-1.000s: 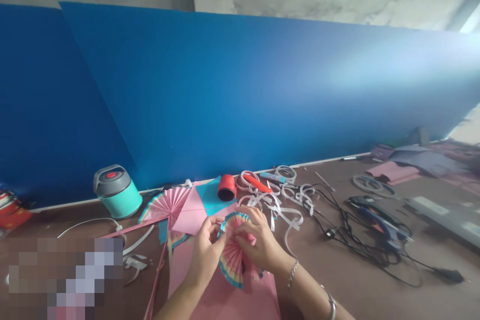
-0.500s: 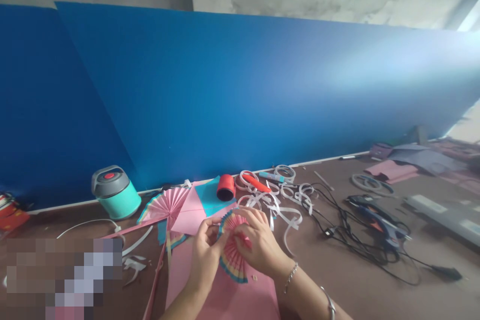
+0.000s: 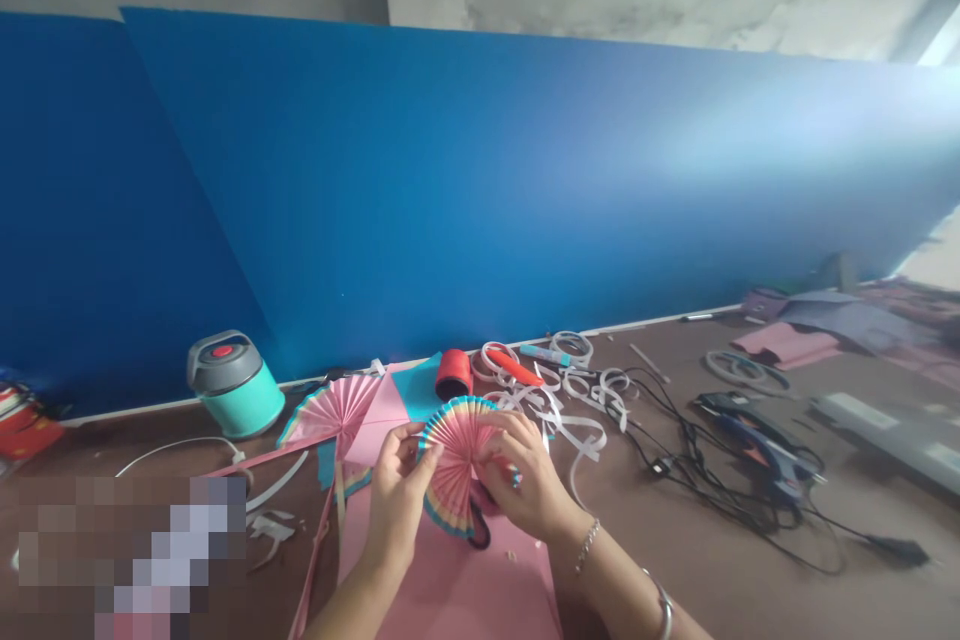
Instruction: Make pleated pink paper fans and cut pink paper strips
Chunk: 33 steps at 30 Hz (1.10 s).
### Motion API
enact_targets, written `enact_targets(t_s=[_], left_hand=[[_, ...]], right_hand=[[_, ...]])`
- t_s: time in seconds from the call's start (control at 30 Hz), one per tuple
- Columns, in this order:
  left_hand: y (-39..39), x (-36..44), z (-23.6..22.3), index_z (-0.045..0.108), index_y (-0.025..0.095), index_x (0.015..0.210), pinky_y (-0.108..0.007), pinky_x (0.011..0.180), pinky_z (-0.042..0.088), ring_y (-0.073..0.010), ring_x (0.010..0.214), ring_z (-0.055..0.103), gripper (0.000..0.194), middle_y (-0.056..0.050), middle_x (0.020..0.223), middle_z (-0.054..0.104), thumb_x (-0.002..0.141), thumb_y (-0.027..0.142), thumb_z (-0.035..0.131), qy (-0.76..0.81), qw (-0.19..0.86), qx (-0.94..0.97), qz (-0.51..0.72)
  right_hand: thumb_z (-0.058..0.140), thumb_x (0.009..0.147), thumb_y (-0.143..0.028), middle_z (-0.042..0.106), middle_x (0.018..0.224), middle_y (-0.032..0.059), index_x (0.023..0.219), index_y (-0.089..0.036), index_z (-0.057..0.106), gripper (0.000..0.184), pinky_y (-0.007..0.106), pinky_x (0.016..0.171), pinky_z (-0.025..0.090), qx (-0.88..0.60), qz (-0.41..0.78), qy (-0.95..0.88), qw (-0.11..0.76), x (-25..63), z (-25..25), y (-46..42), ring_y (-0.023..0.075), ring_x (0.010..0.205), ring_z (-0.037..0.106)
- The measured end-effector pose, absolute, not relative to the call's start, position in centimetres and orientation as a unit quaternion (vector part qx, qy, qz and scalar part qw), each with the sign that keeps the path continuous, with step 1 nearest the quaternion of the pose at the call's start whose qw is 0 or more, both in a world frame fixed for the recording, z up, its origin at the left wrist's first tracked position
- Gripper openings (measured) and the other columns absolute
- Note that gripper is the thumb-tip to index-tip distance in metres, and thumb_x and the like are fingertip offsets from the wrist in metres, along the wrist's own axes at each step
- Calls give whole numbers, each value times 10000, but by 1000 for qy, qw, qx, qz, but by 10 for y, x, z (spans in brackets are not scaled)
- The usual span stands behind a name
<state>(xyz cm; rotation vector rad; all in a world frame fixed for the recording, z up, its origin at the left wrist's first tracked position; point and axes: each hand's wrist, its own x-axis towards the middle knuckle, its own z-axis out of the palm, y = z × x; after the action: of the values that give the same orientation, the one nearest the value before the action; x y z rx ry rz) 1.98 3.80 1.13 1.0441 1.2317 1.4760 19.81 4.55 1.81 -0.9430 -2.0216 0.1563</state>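
Note:
Between my hands is a pleated paper fan [image 3: 454, 468], pink with a yellow band and a blue edge, spread into most of a circle. My left hand [image 3: 402, 482] pinches its left rim between thumb and fingers. My right hand [image 3: 520, 475], a chain bracelet at its wrist, is closed on the fan's right side, and its fingers hide that part. A dark loop [image 3: 481, 526] shows just under the fan; what it belongs to is hidden. Below lies a pink paper sheet [image 3: 450, 590]. A second pleated fan [image 3: 341, 407] rests on the table to the left.
A turquoise jar with grey lid [image 3: 238, 398] stands at left. Behind my hands are a red cylinder [image 3: 454, 374], an orange tool [image 3: 515, 367] and white strips [image 3: 577, 435]. To the right lie a glue gun [image 3: 765, 455], black cables [image 3: 694, 480] and a power strip [image 3: 889, 435].
The fan has been raised slightly and turned more face-on, its pleats spread wider. My left hand has shifted a little left. The dark loop now shows below the fan.

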Motion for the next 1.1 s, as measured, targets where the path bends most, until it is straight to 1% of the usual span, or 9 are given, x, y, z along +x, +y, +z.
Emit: enact_targets(t_s=[0.1, 0.23, 0.3, 0.37, 0.47, 0.57, 0.63, 0.77, 1.1], left_hand=[[40, 18, 11, 551, 200, 1008, -293, 775, 457, -181, 822, 618, 376, -15, 838, 659, 703, 353, 710, 495, 471, 410, 604], [41, 16, 14, 567, 209, 994, -280, 787, 451, -177, 850, 618, 375, -3, 844, 667, 685, 357, 722, 494, 487, 382, 610], [41, 15, 17, 577, 208, 997, -284, 808, 449, -182, 879, 618, 382, -11, 875, 676, 678, 356, 725, 488, 500, 373, 611], [41, 14, 21, 580, 207, 1012, -294, 822, 450, -189, 899, 621, 405, -23, 915, 684, 665, 348, 734, 479, 518, 366, 607], [42, 13, 22, 585, 200, 1013, -312, 827, 456, -205, 912, 631, 423, -37, 948, 690, 646, 333, 747, 470, 544, 357, 596], [43, 12, 21, 600, 183, 995, -335, 852, 454, -224, 939, 633, 421, -50, 959, 695, 632, 326, 759, 456, 557, 356, 596], [44, 11, 21, 612, 166, 988, -349, 858, 454, -234, 943, 634, 413, -62, 956, 700, 637, 329, 758, 442, 565, 359, 597], [43, 11, 17, 636, 161, 987, -347, 839, 466, -228, 939, 637, 348, -65, 959, 708, 698, 337, 718, 400, 605, 345, 595], [48, 7, 10, 649, 188, 1035, -336, 830, 474, -221, 940, 640, 360, -65, 1036, 698, 731, 378, 685, 360, 649, 330, 583]], right_hand=[[500, 768, -117, 578, 1119, 62, 862, -227, 571, 161, 416, 893, 380, -394, 49, -796, 457, 200, 18, 45, 246, 1070, 510], [514, 796, -183, 555, 1160, 93, 1002, -219, 569, 216, 452, 937, 360, -458, 74, -709, 531, 203, 11, 51, 267, 1117, 482], [546, 807, -274, 559, 1172, 105, 1107, -213, 541, 306, 441, 929, 384, -496, 167, -642, 560, 204, 8, 56, 269, 1106, 495], [569, 804, -372, 594, 1132, 105, 1164, -204, 522, 400, 393, 861, 437, -520, 309, -562, 565, 206, 7, 60, 259, 1047, 541], [606, 778, -433, 653, 967, 84, 1044, -178, 600, 369, 324, 725, 469, -496, 500, -478, 525, 207, 9, 63, 232, 879, 600], [646, 744, -404, 637, 741, 38, 793, -157, 633, 252, 285, 621, 440, -437, 581, -469, 501, 207, 9, 64, 174, 666, 574], [665, 720, -372, 593, 648, 8, 709, -155, 610, 223, 261, 568, 408, -427, 588, -459, 512, 207, 6, 65, 137, 579, 522], [683, 693, -345, 535, 590, -19, 665, -157, 587, 213, 235, 515, 349, -438, 573, -441, 534, 206, 3, 66, 103, 524, 441], [691, 711, -399, 561, 637, -7, 702, -165, 578, 260, 246, 565, 377, -413, 548, -460, 563, 206, 6, 65, 127, 582, 473]])
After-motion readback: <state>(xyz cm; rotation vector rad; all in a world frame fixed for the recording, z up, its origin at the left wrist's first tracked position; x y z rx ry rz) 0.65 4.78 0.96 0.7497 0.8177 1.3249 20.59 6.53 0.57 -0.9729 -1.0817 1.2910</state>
